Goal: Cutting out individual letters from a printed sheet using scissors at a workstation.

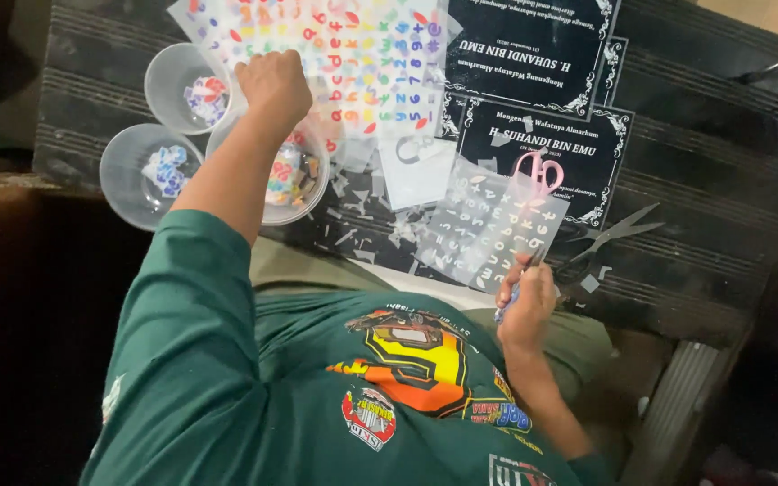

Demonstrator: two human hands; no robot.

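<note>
The left hand (274,83) is curled into a fist over the rim of a clear bowl (310,193) of coloured bits near the desk's left edge; whether it grips anything I cannot tell. The right hand (526,301), at the near edge, is closed on a pen (522,274) touching a clear letter sheet (488,225). Pink scissors (538,175) lie just beyond.

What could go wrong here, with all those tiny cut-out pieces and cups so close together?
The left hand reaches over the clear cups of small coloured pieces; a knock from the forearm might tip one and scatter them. The right hand holds a thin pointed tool near the emptied letter sheet, which it might tear. Scissors lie open amid paper scraps, easy to brush against.
</note>
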